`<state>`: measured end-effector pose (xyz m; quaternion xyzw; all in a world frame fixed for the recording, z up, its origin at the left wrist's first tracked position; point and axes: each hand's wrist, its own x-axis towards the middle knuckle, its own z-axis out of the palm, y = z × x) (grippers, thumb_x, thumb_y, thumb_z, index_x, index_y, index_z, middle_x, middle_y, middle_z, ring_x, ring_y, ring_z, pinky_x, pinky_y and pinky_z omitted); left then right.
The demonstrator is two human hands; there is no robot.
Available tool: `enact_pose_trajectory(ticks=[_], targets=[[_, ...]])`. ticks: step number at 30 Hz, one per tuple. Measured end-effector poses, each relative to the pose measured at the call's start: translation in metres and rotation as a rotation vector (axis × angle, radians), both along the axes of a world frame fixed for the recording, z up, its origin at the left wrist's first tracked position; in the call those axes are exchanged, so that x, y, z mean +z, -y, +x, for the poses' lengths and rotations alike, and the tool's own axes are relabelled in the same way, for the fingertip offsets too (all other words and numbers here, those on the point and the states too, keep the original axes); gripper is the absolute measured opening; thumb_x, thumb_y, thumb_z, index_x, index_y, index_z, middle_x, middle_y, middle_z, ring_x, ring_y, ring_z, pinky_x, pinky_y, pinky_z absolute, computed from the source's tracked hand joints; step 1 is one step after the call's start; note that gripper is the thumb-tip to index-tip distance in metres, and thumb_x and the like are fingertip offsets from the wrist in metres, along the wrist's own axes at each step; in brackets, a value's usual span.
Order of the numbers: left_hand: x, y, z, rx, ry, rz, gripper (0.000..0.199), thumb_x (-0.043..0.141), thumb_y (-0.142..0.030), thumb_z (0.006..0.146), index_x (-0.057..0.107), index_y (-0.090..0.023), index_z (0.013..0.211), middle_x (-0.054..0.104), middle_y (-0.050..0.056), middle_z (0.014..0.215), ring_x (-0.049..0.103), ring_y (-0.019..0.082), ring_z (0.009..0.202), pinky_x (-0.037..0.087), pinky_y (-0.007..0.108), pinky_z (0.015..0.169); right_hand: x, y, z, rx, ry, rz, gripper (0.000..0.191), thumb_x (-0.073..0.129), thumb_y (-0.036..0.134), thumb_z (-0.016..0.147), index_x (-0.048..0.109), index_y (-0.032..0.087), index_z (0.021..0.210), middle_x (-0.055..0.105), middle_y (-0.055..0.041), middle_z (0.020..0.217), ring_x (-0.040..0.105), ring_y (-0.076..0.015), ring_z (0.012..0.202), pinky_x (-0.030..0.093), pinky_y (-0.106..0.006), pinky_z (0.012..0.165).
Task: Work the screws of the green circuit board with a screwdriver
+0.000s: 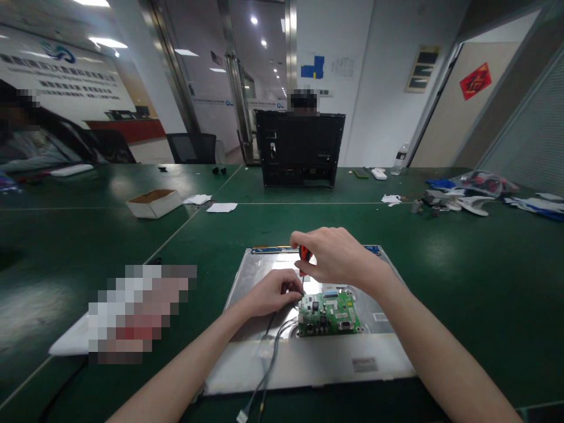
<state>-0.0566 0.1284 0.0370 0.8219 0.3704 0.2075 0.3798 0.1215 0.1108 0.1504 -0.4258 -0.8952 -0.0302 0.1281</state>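
Note:
In the head view my right hand (pixel 337 255) is closed around a red and black screwdriver (pixel 304 254), held upright with its shaft pointing down. The tip meets the upper left corner of a green circuit board (pixel 331 314). Beside that corner my left hand (pixel 275 292) has its fingers curled in a pinch close to the shaft; what they hold, if anything, is hidden. Under the board lies a silvery display panel (pixel 308 364), back side up, with a thin blue board strip along its far edge. Cables (pixel 274 358) run from the board's left side to the panel's near edge.
Across the green table (pixel 198 329) stands a black monitor housing (pixel 302 147), a person behind it. An open carton (pixel 154 204) and paper pieces lie to the left. Another person sits far left. A water bottle (pixel 400 159) and bagged items (pixel 484 183) are at the right.

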Motion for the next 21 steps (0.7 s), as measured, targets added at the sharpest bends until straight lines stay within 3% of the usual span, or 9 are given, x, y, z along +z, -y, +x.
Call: enact_pose_trajectory(ticks=[4,21], targets=[[0.0019,0.0014,0.0009,0.000,0.015,0.000,0.005,0.061,-0.012,0.073,0.064,-0.016,0.072,0.056,-0.003,0.063,0.049,0.012,0.060,0.038,0.021,0.057,-0.0001,-0.0018,-0.0015,-0.053,0.035,0.033,0.021,0.055,0.043,0.085,0.060,0.023,0.091,0.066,-0.0016,0.071,0.057,-0.0147,0.061,0.018,-0.027,0.049],[0.0034,0.0013,0.0008,-0.004,0.029,-0.047,0.003,0.060,-0.014,0.073,0.062,-0.016,0.072,0.055,-0.003,0.061,0.050,0.013,0.061,0.039,0.022,0.059,0.0028,0.0005,-0.0033,-0.032,0.063,0.020,0.016,0.054,0.033,0.085,0.060,0.023,0.094,0.066,-0.0018,0.073,0.054,-0.0134,0.061,0.019,-0.027,0.050]])
